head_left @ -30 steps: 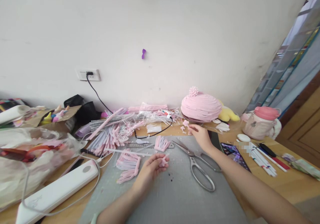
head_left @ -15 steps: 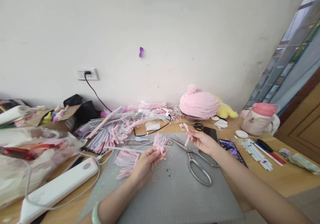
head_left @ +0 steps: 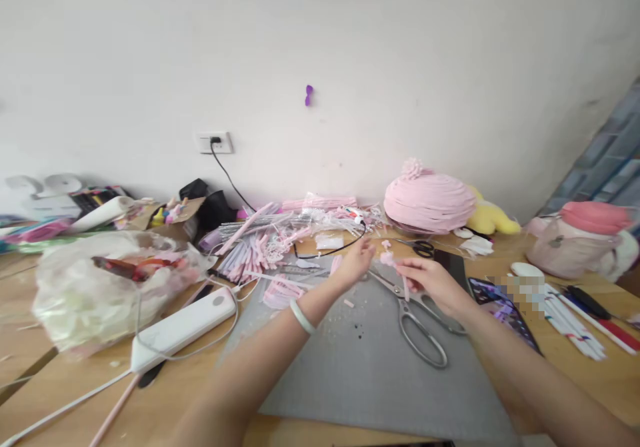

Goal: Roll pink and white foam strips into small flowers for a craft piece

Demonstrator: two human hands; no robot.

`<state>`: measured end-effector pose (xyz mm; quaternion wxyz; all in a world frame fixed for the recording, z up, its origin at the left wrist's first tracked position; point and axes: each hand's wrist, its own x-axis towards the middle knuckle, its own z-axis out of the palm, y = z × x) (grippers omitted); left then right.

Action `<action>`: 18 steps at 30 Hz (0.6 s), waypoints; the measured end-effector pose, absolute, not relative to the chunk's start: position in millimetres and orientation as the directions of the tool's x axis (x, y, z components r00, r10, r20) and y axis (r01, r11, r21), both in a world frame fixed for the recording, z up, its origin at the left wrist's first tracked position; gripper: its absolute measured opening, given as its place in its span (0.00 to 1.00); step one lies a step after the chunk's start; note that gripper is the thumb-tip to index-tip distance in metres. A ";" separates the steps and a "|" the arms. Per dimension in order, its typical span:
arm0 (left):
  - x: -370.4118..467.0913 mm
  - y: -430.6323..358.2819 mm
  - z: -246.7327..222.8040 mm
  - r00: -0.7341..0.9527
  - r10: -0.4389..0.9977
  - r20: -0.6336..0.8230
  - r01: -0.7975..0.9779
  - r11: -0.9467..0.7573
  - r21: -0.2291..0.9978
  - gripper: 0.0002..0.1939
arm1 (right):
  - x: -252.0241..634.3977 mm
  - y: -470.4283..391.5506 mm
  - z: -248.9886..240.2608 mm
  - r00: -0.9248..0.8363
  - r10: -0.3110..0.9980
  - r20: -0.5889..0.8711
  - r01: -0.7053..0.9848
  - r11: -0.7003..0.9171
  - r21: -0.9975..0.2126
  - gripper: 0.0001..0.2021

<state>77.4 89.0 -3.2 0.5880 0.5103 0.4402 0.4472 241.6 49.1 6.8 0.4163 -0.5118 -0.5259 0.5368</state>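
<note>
My right hand is closed, pinching a pink pipe cleaner whose end hangs below the fingers. A small pink fuzzy cluster sits at its fingertips. Just left of it, my left hand reaches forward over the mat with its fingers stretched out and nothing visible in them; they are slightly blurred. Large metal scissors lie partly spread on the grey cutting mat, beneath my right hand. A bundle of bent pink and white pipe cleaners is partly hidden by my left forearm.
Behind the mat lies a heap of pink and lilac pipe cleaners. A pink domed piece stands near black-handled scissors. To the right are a phone, white pens and a pink-lidded jug. A white power strip is left.
My left hand has moved forward and right, away from the bundle. The pink cluster it held is now at my right hand's fingertips. The view has turned left.
</note>
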 end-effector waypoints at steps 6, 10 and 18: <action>74.6 45.2 0.2 0.489 0.872 -0.024 0.100 -0.028 0.995 0.17 | 230.5 30.8 9.4 -0.232 0.969 0.081 0.427 0.176 -0.887 0.11; 76.6 20.9 -2.6 0.501 0.864 0.044 -0.017 -0.041 0.999 0.25 | 212.0 9.1 15.5 -0.175 0.968 0.180 0.303 0.227 -0.925 0.11; 63.1 11.3 2.4 0.617 0.787 0.004 -0.094 0.068 0.993 0.26 | 196.4 -1.6 21.2 -0.135 0.978 0.159 0.096 0.173 -0.980 0.12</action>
